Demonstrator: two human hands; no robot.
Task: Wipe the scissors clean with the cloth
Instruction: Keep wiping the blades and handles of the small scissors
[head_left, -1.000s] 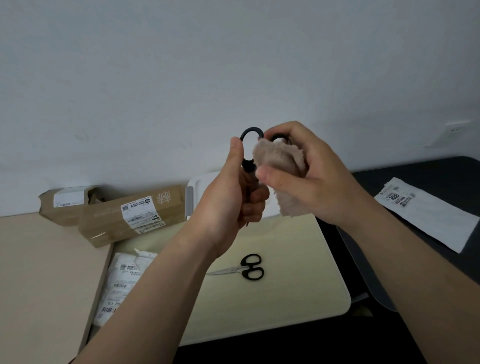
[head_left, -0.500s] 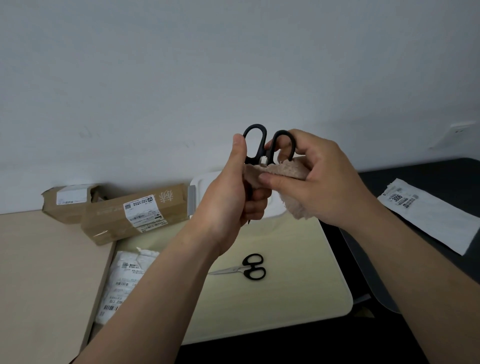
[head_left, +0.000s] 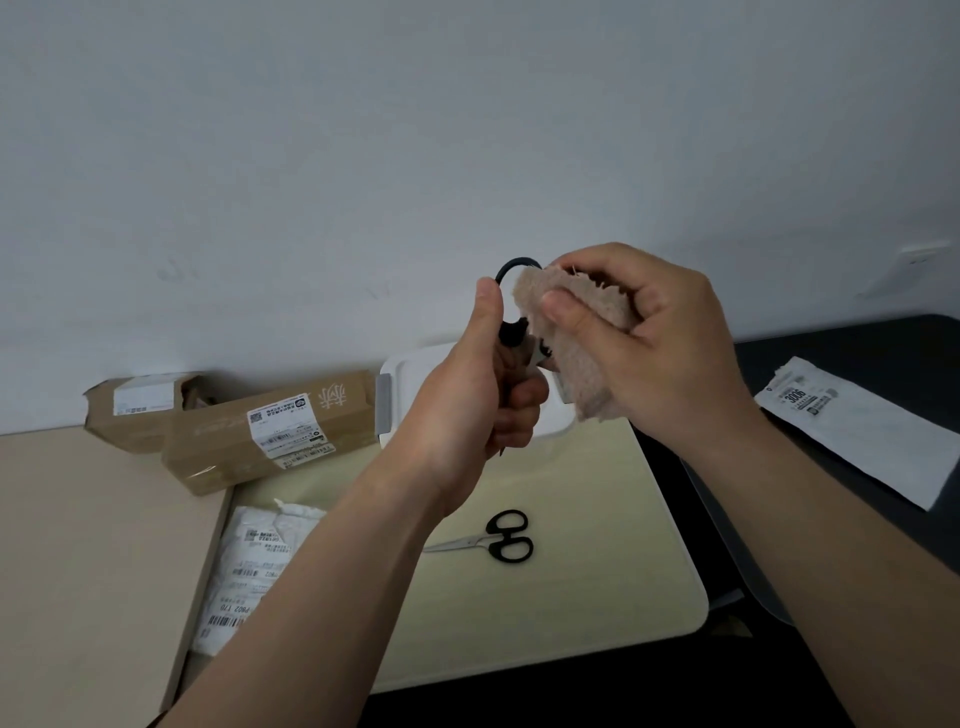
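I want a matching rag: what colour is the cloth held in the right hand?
The cloth is a pinkish beige with a fuzzy texture, shown in the head view.

Black-handled scissors lie flat on the pale board.
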